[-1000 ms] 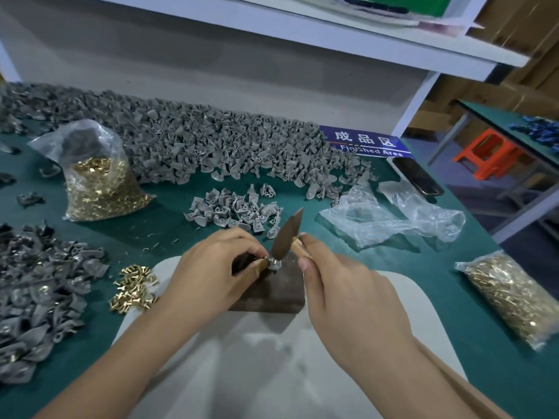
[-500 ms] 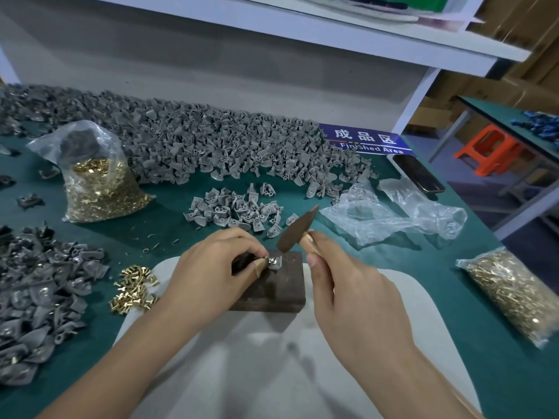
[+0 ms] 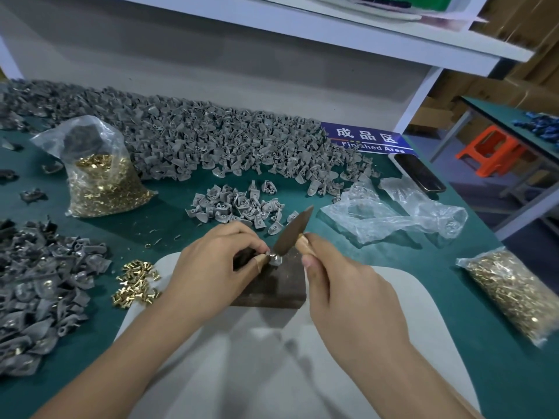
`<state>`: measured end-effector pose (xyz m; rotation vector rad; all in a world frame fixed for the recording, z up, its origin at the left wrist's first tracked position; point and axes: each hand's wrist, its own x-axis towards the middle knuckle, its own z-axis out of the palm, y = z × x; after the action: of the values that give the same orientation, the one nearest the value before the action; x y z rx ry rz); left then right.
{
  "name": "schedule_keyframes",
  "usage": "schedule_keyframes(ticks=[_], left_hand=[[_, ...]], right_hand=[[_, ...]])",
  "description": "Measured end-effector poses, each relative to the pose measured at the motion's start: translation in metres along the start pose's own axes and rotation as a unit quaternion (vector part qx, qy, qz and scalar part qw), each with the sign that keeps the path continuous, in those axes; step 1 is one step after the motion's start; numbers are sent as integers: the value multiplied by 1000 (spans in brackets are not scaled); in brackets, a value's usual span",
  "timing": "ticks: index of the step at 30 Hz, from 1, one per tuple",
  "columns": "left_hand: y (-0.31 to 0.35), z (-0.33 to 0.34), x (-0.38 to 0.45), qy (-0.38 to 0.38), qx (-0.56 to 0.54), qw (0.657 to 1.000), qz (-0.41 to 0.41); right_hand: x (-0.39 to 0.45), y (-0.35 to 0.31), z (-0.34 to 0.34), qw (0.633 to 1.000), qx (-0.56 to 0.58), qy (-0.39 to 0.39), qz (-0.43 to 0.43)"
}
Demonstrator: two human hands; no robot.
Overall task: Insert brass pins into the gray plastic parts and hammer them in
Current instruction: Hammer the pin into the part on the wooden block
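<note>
Hammer head down on the gray plastic part, which I see sitting on the dark block. My right hand has fingers curled round the wooden handle just behind the head. My left hand pinches the gray part between thumb and fingertips, steadying it on the block's far edge; a glint of brass shows at the part's top, too small to say how deep the pin sits. Block rests on a white pad over the green table. Left of my left hand, loose brass pins in a small heap, then a mound of dark gray parts. Beyond the grip, a small cluster of gray parts and behind it a long pile. Bag of brass pins far left, second bag right of my right hand. Crumpled clear plastic beyond the right hand, phone past it.
</note>
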<state>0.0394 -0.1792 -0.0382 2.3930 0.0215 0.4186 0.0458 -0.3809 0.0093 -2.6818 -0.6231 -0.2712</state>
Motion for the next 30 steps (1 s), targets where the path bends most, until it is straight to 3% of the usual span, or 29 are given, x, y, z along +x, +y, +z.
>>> schedule_keyframes(ticks=[3, 6, 10, 13, 17, 20, 23, 27, 30], left_hand=[[0, 0, 0, 1, -3, 1000, -1], [0, 2, 0, 7, -7, 1000, -10], [-1, 2, 0, 13, -14, 1000, -13], [-2, 3, 0, 13, -8, 1000, -17], [-2, 2, 1, 11, -8, 1000, -19], [-2, 2, 0, 9, -10, 1000, -26], [-2, 1, 0, 8, -16, 999, -27], [-1, 2, -1, 6, -15, 1000, -27], [-2, 2, 0, 7, -17, 1000, -25]], right_hand=[[1, -3, -1, 999, -1, 31, -10], [2, -1, -1, 999, -37, -21, 2], [2, -6, -4, 1000, -11, 24, -1], [1, -4, -4, 999, -30, -20, 8], [2, -7, -7, 1000, 2, 29, 0], [3, -5, -4, 1000, -26, -15, 3], [3, -2, -5, 999, 7, 38, 7], [2, -1, -5, 1000, -2, -28, 15], [3, -1, -8, 999, 32, 37, 15]])
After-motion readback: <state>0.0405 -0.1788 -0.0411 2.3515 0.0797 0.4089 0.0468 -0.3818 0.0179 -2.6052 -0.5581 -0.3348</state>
